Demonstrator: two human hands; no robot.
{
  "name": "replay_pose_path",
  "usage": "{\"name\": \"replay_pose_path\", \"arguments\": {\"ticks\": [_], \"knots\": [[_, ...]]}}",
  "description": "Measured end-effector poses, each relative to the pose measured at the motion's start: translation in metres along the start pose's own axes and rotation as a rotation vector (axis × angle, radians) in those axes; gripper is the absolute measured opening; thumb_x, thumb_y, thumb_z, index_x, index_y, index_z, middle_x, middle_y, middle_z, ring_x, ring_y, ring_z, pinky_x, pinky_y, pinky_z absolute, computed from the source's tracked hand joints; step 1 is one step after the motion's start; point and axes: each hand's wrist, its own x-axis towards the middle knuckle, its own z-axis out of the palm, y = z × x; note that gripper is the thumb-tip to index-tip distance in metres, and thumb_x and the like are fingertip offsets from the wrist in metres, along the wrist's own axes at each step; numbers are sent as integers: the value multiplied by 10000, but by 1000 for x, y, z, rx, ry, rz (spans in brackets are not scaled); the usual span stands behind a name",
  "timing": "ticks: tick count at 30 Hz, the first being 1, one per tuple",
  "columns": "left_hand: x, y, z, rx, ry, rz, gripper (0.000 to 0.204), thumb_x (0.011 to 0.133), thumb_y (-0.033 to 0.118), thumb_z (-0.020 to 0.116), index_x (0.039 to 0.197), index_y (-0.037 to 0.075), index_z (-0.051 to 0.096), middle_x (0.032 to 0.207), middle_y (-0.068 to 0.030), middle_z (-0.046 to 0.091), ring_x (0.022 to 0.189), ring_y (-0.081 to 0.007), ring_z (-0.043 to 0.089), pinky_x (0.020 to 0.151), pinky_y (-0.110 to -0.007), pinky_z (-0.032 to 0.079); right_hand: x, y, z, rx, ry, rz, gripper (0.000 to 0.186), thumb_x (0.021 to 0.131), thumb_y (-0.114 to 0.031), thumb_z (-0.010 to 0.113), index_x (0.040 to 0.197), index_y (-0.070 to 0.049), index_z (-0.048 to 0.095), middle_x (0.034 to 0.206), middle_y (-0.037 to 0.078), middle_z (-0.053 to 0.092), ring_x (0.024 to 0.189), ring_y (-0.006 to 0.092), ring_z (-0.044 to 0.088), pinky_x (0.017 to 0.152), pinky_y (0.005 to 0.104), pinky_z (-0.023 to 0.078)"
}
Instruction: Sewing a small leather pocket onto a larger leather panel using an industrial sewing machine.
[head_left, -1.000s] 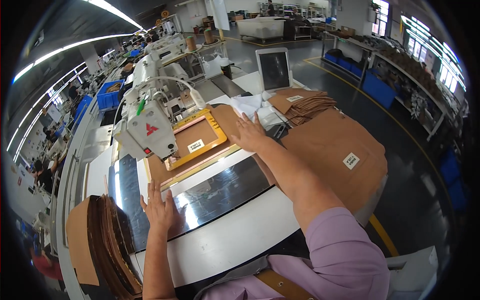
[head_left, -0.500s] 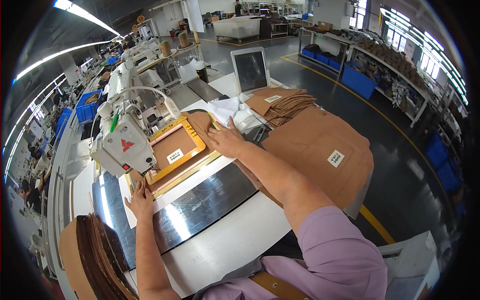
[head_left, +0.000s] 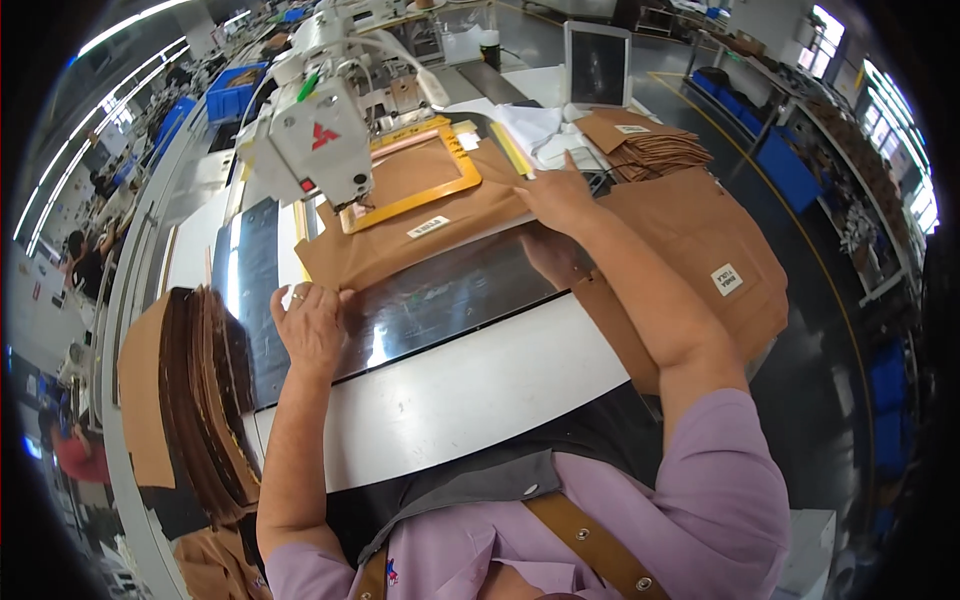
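Observation:
A brown fabric panel [head_left: 390, 248] with a white label lies on the dark shiny plate [head_left: 440, 290], partly under an orange clamp frame [head_left: 462, 182] beside the white sewing machine head [head_left: 318, 140]. Strips of yellow edging show at its left and right. My left hand [head_left: 312, 325] is curled at the near left corner, closed on what looks like the yellow edging; its fingertips are partly hidden. On the far right side, my right hand [head_left: 560, 198] has its fingers apart, touching the panel's edge near the yellow strip [head_left: 513, 150].
Brown pieces [head_left: 640, 145] are stacked at the back right, with large labelled brown panels [head_left: 700, 250] nearer. Dark and tan pieces [head_left: 195, 390] hang at the left edge. A screen [head_left: 597, 65] stands behind the table, and a shelf rack [head_left: 800, 120] lines the right aisle.
The panel's label has come out from inside the clamp frame to its near side. My left hand is now curled rather than spread. My right hand has shifted along the edge; the view has moved too.

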Motion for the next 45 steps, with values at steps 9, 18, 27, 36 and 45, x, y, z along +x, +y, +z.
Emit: {"name": "replay_pose_path", "arguments": {"ticks": [9, 18, 27, 36, 45], "knots": [[-93, 29, -76, -273, -245, 0, 684, 732, 492, 818, 1225, 45, 658, 1358, -102, 649, 1261, -272, 605, 1122, -489, 354, -95, -3, -27, 477, 27, 53, 516, 950, -461, 639, 1244, -43, 707, 1155, 150, 733, 1080, 322, 666, 1085, 530, 408], [-111, 56, -80, -344, -342, -184, 616, 815, 213, 807, 1373, 46, 607, 1424, -123, 614, 1361, -281, 544, 1165, -471, 345, -69, -14, 11, 151, 144, 32, 572, 935, -497, 668, 1194, 13, 673, 1116, 167, 643, 1114, 347, 614, 987, 451, 482], [-109, 55, -66, -325, -177, -194, 382, 808, 151, 815, 1174, 85, 729, 1284, -66, 707, 1239, -237, 639, 1108, -435, 402, -54, -19, 16, 416, 70, 12, 341, 950, -355, 675, 1068, -35, 653, 1034, 195, 703, 1007, 362, 681, 871, 477, 527], [-105, 59, -71, -307, -59, -66, 161, 774, 72, 811, 917, 93, 742, 1141, -38, 746, 1104, -205, 694, 1029, -429, 453, -67, -11, 5, 540, 114, 38, 290, 971, -285, 636, 1104, -28, 653, 952, 230, 726, 943, 418, 693, 827, 487, 532], [-67, 74, -78, -690, -198, 115, 257, 764, 211, 810, 947, 74, 692, 1097, -81, 734, 986, -245, 689, 904, -396, 502, -99, 22, -14, 583, 131, -10, 252, 951, -219, 676, 1093, -13, 651, 953, 221, 719, 906, 411, 679, 788, 444, 518]]}}
